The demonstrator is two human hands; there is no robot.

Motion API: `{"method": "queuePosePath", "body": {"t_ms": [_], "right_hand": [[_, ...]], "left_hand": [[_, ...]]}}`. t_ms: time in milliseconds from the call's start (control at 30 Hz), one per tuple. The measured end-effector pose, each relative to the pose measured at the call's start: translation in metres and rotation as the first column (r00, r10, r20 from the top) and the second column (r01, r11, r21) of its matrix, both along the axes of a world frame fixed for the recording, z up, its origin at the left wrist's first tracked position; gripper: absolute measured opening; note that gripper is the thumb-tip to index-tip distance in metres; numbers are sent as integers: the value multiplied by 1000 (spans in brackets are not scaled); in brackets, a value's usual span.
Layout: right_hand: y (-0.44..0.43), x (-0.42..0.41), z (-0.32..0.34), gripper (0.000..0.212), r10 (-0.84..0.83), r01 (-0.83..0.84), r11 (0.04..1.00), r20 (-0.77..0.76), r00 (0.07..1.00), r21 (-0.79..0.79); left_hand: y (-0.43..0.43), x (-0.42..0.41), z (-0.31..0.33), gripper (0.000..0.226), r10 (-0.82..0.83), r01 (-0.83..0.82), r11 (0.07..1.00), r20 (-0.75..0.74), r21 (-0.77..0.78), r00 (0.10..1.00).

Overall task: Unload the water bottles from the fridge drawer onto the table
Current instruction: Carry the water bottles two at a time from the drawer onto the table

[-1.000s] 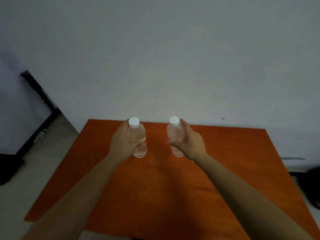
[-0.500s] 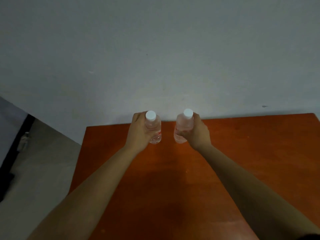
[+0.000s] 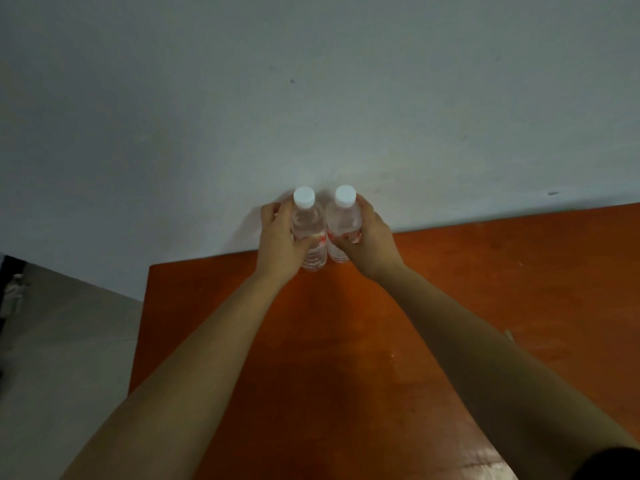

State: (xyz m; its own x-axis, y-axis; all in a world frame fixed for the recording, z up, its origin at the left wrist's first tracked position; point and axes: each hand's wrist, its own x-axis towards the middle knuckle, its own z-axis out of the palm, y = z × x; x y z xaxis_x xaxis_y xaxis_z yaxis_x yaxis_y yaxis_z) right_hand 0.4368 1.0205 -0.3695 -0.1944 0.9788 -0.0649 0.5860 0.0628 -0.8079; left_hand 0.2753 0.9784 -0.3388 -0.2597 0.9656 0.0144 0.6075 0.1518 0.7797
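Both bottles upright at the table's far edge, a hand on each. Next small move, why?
Probably release both: the left hand grips the left bottle, the right hand the right bottle, both upright, side by side, apparently resting on the table.

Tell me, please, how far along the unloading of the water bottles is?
Done: the left bottle and right bottle appear to stand upright, side by side, at the far edge of the orange table, by the wall. In hand: the left hand grips the left one, the right hand the right one. Left: letting go. The fridge drawer is out of view, so remaining bottles cannot be counted.
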Motion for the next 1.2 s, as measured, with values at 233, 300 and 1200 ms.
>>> {"method": "queuePosePath", "body": {"t_ms": [233,300,1200], "right_hand": [[-2,-4,-4,93,34,-36,999,80,996,20],[-7,-2,-2,97,49,-50,999,89,995,6],[-268,473,246,78,-657,147,656,465,593,740]], "left_hand": [[-1,-5,-7,85,-17,17,1000,-8,15,1000],[-6,-3,-8,84,-29,29,1000,-13,9,999],[-181,386,251,75,-18,441,806,-729,394,684]]}}
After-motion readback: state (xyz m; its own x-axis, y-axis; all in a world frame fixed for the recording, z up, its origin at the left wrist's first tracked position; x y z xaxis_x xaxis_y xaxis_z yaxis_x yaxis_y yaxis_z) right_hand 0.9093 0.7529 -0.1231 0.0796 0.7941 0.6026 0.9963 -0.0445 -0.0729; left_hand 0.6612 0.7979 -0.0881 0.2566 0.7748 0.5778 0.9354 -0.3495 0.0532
